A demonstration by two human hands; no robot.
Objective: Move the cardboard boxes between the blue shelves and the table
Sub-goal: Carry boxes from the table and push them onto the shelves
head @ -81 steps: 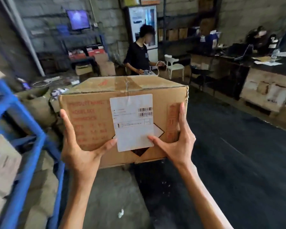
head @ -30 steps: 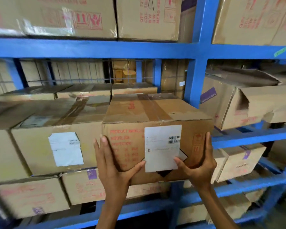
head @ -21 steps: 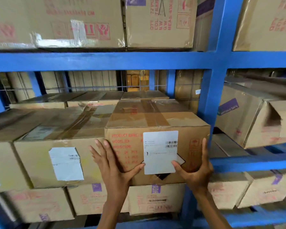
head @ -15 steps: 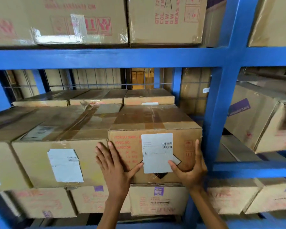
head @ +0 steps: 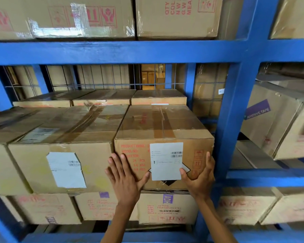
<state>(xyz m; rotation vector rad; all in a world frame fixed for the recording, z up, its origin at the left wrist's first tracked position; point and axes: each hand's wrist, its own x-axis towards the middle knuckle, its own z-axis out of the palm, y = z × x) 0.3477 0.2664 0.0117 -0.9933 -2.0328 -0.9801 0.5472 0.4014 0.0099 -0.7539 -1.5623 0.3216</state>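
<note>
From my head camera, looking forward and a little down, the cardboard box (head: pixel 163 127) sits in the middle bay of the blue shelves (head: pixel 112 51), stacked on top of a lower box (head: pixel 167 207) with a purple mark on its front. Its left side is tight against the neighbouring box (head: pixel 60 130), and its right side is just beside the blue upright (head: pixel 235 120). My left hand (head: pixel 124 179) lies flat on the lower left of the box's front face. The fingers (head: pixel 124 163) are straight and spread wide, pointing up over the red print, and the thumb stretches out towards the white label (head: pixel 166 161). My right hand (head: pixel 198 179) presses the lower right of the same face. Its fingers (head: pixel 208 160) run straight up along the right front edge, and the thumb tip touches the label's bottom corner. Neither hand curls round anything; both are open palms against cardboard. Brown tape runs along the box's top seam. Behind it a row of flatter boxes (head: pixel 158 97) stands in front of the wire mesh (head: pixel 103 76) at the back of the bay. Above the beam, more cartons (head: pixel 177 16) with red print fill the upper shelf. In the bay to the right, a tilted box (head: pixel 274 120) carries a purple sticker reading ADHESIVE TAPE.
</note>
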